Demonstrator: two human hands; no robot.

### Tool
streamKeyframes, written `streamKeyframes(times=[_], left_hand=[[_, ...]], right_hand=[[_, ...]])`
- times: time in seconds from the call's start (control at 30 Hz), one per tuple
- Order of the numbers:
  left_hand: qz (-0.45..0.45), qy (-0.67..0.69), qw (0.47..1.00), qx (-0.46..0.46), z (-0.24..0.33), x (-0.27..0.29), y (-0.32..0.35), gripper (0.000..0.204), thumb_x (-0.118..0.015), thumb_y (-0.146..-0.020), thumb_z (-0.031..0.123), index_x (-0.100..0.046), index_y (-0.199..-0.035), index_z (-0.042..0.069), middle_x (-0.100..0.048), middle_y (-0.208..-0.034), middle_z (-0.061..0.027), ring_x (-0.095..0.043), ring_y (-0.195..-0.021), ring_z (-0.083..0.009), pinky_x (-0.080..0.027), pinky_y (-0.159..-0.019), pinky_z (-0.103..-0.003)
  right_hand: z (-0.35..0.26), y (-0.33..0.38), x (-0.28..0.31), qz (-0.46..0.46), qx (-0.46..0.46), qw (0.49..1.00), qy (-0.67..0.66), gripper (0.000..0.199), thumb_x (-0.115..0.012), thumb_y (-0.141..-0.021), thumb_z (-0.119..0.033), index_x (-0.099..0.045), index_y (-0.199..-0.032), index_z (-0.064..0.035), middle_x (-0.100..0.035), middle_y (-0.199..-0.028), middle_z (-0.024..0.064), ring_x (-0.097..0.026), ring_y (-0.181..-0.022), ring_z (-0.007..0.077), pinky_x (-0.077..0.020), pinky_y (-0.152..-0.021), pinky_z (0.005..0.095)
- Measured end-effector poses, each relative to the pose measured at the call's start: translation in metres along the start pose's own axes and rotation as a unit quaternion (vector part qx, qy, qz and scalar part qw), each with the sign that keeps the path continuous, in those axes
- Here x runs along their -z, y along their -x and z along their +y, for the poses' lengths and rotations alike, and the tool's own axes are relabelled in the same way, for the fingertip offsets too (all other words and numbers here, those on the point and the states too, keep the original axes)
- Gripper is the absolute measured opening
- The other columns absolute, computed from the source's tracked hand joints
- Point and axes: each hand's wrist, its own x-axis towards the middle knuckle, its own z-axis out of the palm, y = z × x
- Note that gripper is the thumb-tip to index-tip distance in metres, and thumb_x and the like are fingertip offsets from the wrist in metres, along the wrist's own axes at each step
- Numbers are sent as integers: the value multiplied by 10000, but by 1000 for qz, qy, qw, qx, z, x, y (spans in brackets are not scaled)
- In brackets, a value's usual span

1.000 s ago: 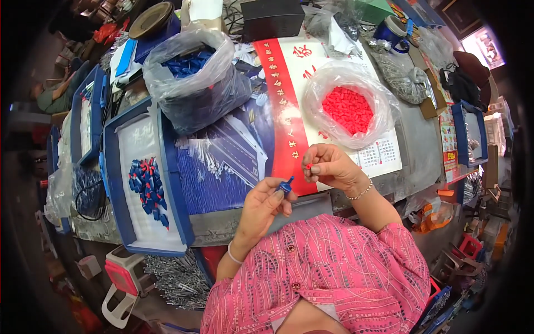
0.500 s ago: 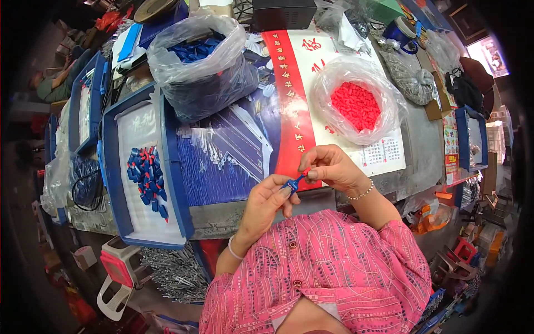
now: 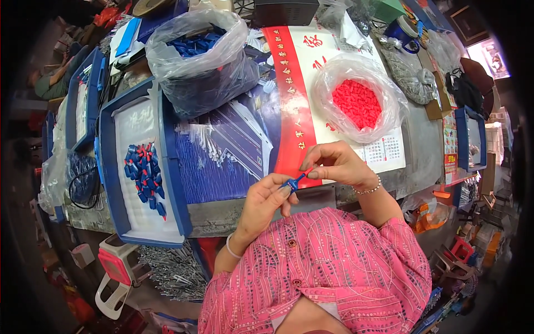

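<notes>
In front of my chest, my left hand (image 3: 266, 197) pinches a small blue plastic piece (image 3: 290, 185) with a narrow stem pointing up and right. My right hand (image 3: 340, 166) has thumb and forefinger closed on a small red plastic piece (image 3: 307, 172) at the end of that stem. Fingers partly cover the red piece, so how deep the two fit together is hidden. Beyond my right hand, a clear plastic bag (image 3: 324, 83) stands open with many red pieces (image 3: 359, 104). A blue tray (image 3: 173, 167) to the left holds a pile of blue-and-red pieces (image 3: 143, 177).
A large clear bag (image 3: 208, 92) of blue pieces (image 3: 194, 43) stands behind the tray. Posters (image 3: 289, 111) cover the tabletop. At the back are a black box (image 3: 285, 12) and a blue mug (image 3: 401, 34). A stool (image 3: 115, 267) and thin metal rods (image 3: 172, 270) sit below left.
My right fingers have shifted slightly around the red piece, and less of it shows. My left hand keeps its hold on the blue piece. The whole view has moved a little.
</notes>
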Motion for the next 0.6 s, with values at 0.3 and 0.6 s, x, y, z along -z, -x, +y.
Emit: streamKeyframes(times=[0.3,0.6], left_hand=[[-16,-39,999,29,2,3,3,225,-510,-918,136,-512,-1083,-17,-587,-782,-55,-522,-578,-66,-445,-542,-198],[-4,-89,996,17,0,-2,11,192,-506,-906,72,-515,-1068,-30,-601,-757,-68,-519,-555,-75,-438,-520,-197]], right_hand=[[-16,6,-10,4,77,974,215,135,-689,-739,-37,-622,-852,-9,-635,-795,75,-613,-734,171,-464,-644,277],[-17,17,-24,-3,65,937,343,146,-696,-725,-64,-623,-847,-31,-628,-773,95,-621,-701,225,-482,-616,301]])
